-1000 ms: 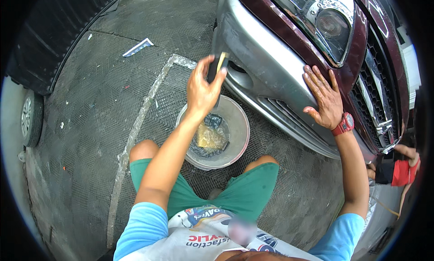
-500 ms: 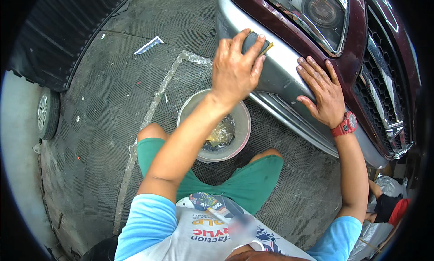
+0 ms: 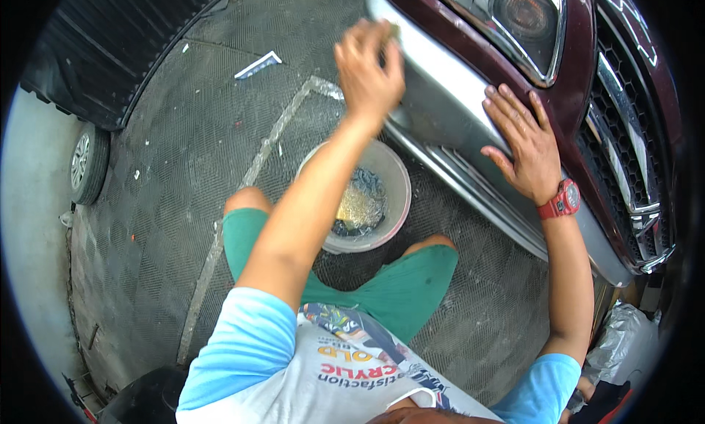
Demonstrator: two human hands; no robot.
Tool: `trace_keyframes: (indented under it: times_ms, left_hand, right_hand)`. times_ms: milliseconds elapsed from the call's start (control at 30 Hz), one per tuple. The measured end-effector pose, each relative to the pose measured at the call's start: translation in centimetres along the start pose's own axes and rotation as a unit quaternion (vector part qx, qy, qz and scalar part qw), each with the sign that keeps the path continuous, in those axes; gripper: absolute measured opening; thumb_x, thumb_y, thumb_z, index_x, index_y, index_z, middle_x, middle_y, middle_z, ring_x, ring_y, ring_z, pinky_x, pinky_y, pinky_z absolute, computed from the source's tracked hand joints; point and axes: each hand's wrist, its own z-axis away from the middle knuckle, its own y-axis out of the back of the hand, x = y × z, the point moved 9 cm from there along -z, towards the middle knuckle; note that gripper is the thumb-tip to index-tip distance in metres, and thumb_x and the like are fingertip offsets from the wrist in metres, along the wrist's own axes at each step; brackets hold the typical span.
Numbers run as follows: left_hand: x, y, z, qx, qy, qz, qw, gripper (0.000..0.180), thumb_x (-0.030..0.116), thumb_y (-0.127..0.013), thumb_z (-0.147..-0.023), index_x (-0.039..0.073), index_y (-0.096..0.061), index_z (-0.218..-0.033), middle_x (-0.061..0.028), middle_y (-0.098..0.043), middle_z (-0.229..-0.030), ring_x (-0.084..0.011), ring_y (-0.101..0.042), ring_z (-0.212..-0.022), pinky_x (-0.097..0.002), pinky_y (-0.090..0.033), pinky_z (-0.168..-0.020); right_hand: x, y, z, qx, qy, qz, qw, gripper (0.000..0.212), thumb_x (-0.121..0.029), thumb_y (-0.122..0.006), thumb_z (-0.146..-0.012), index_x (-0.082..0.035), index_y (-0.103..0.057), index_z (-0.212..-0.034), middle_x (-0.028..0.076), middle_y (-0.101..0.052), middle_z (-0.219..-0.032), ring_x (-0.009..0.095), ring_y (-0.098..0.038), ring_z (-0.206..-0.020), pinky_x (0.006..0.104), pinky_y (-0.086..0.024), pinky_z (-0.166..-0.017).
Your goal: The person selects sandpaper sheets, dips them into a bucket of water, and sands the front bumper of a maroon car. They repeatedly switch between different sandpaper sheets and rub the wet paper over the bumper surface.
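In front of me to the right is a car's silver-grey bumper [image 3: 437,104], below a maroon panel. At its left end, my left hand [image 3: 369,75] is closed around a small sanding block [image 3: 394,31]; only an edge shows past the fingers. The block's contact with the bumper is hard to make out. My right hand [image 3: 523,145] lies flat on the bumper farther right, fingers stretched out and holding nothing. A red wristwatch [image 3: 568,198] is on that wrist. Between my knees stands a round grey bucket [image 3: 405,196] with murky liquid and a yellowish piece in it.
Above the bumper are a headlight [image 3: 525,14] and a dark grille [image 3: 624,123] with chrome bars. A wheel [image 3: 89,164] stands by the left wall. A paper scrap [image 3: 258,65] lies on the textured floor [image 3: 176,152]. Silver wrapping [image 3: 620,343] is at lower right, near part of another person.
My left hand has moved up and slightly left along the bumper with the sanding block. My right hand stays on the bumper. The view has shifted slightly.
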Motion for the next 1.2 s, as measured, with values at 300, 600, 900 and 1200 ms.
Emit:
trace_keyframes:
  times_ms: [300, 600, 900, 1200]
  left_hand:
    - [3.7, -1.7, 7.6, 0.060, 0.160, 0.102, 0.980, 0.054, 0.027, -0.071, -0.108, -0.006, -0.050, -0.146, -0.0277, -0.056, -0.138, -0.0451, -0.050, -0.144, -0.0583, -0.035, -0.124]
    - [0.2, -1.9, 6.8, 0.122, 0.250, 0.125, 0.952, 0.050, 0.031, -0.070, -0.110, -0.004, -0.064, -0.145, -0.0238, -0.060, -0.147, -0.0369, -0.057, -0.140, -0.0506, -0.046, -0.118]
    - [-8.9, -4.1, 0.9, 0.078, 0.397, 0.243, 0.882, 0.046, 0.028, -0.076, -0.106, -0.003, -0.069, -0.139, -0.0226, -0.066, -0.138, -0.0368, -0.061, -0.137, -0.0489, -0.046, -0.118]
    - [-7.4, -3.9, 0.7, 0.112, 0.337, 0.224, 0.908, 0.045, 0.025, -0.078, -0.105, -0.004, -0.071, -0.138, -0.0192, -0.062, -0.134, -0.0324, -0.058, -0.135, -0.0472, -0.045, -0.117]
  right_hand:
    - [0.0, -0.4, 0.1, -0.008, -0.010, -0.004, 1.000, 0.073, -0.054, -0.068, -0.102, -0.015, -0.055, -0.162, 0.004, -0.054, -0.170, 0.023, -0.040, -0.164, 0.0521, -0.021, -0.139]
    - [-0.2, -0.5, -0.3, -0.005, -0.014, -0.005, 1.000, 0.075, -0.057, -0.068, -0.100, -0.017, -0.056, -0.163, 0.002, -0.054, -0.170, 0.022, -0.042, -0.163, 0.0516, -0.020, -0.139]
    - [-0.1, -0.5, -0.7, -0.004, -0.012, 0.005, 1.000, 0.076, -0.060, -0.069, -0.100, -0.017, -0.057, -0.161, 0.003, -0.055, -0.169, 0.023, -0.042, -0.163, 0.0531, -0.020, -0.139]
    - [-0.1, -0.3, -0.5, -0.013, -0.012, 0.020, 1.000, 0.076, -0.060, -0.067, -0.101, -0.016, -0.057, -0.162, 0.005, -0.055, -0.169, 0.024, -0.041, -0.163, 0.0529, -0.018, -0.139]
